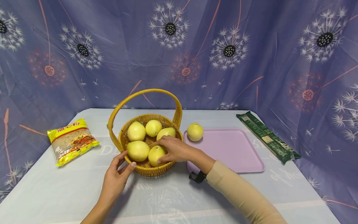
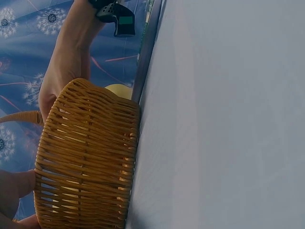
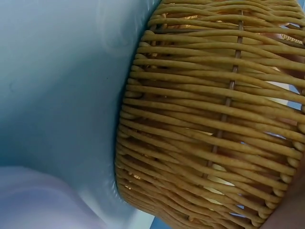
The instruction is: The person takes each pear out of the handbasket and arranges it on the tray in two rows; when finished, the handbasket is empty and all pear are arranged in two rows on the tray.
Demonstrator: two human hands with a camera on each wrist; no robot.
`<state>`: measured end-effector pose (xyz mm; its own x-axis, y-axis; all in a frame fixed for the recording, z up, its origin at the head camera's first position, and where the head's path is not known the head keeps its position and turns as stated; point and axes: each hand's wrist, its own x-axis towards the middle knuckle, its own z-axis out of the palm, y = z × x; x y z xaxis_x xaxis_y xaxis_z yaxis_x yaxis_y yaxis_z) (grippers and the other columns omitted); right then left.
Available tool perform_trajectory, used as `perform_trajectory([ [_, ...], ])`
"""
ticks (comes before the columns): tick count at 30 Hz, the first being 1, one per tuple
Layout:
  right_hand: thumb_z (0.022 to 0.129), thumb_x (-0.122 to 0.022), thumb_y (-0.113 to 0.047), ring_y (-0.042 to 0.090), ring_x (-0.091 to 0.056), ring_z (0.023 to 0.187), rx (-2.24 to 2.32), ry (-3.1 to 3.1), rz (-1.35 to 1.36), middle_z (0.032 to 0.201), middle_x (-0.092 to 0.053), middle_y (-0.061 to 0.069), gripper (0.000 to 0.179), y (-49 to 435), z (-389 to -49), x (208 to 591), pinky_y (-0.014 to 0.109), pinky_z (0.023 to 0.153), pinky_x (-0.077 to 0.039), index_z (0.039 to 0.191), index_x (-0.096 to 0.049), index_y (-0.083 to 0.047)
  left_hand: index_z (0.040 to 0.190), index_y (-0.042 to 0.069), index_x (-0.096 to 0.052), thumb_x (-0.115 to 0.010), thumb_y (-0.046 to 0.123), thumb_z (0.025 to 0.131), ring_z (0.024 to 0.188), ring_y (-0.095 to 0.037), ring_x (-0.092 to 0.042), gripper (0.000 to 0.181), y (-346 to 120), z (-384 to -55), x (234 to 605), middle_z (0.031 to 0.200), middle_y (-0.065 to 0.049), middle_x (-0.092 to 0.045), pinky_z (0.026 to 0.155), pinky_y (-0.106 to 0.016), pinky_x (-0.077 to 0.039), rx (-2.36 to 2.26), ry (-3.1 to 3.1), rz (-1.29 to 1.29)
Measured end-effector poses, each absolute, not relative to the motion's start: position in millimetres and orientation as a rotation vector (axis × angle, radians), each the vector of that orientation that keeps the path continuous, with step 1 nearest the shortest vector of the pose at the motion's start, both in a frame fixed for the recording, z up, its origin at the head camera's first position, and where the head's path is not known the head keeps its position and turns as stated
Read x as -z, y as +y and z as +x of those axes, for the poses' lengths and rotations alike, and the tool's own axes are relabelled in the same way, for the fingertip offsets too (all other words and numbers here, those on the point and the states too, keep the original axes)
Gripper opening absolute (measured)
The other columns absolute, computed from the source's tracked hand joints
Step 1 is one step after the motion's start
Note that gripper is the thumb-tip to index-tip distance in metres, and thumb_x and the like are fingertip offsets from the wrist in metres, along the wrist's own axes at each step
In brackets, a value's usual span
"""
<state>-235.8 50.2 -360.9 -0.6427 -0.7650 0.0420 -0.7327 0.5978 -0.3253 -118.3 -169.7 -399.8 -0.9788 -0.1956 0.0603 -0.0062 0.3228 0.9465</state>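
Observation:
A woven yellow-brown basket [image 1: 151, 171] with a tall arched handle [image 1: 151, 91] holds several pale yellow fruits that look like pears. My right hand [image 1: 176, 149] reaches over the basket's right rim and grips the front-right pear [image 1: 156, 155], thumb at its near side and fingers over its top. At the front-left rim, my left hand [image 1: 117, 174] touches the basket with its thumb and forefinger spread apart, close to a large pear [image 1: 138, 151]. The left wrist view shows the thumb [image 2: 26, 182] against the rim. In the right wrist view the basket wall [image 3: 209, 105] hides the right fingers.
Right of the basket lies a pink tray [image 1: 232, 152], with one pear [image 1: 195, 132] at its back-left corner. A yellow food packet [image 1: 73, 140] lies on the left of the table. Long green packages [image 1: 265, 135] lie at the right edge. A patterned curtain [image 1: 195, 84] hangs behind.

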Motion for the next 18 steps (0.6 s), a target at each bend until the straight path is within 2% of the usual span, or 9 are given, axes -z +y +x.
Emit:
perform_trajectory([
  [8,0.079,-0.072,-0.048,0.013,-0.052,0.121,0.413,2.668,-1.294,0.131,-0.055,-0.002,0.069,45.9,-237.5,359.1,0.032,0.103,-0.045,0.137,-0.049,-0.019,0.141,0.011,-0.039,-0.063,0.029,0.091,0.132,-0.034,-0.043,0.059,-169.5,-118.2,401.6,0.151,-0.015,-0.034,0.081,0.004,-0.04,1.713,-2.393,0.175],
  [18,0.078,-0.073,-0.049,0.013,-0.051,0.125,0.421,2.667,-1.263,0.136,-0.054,-0.003,0.071,46.1,-237.7,359.0,0.033,0.106,-0.043,0.137,-0.049,-0.018,0.141,0.01,-0.039,-0.063,0.028,0.091,0.132,-0.034,-0.043,0.059,-168.9,-118.2,401.4,0.15,-0.015,-0.035,0.081,0.004,-0.041,1.716,-2.392,0.165],
])
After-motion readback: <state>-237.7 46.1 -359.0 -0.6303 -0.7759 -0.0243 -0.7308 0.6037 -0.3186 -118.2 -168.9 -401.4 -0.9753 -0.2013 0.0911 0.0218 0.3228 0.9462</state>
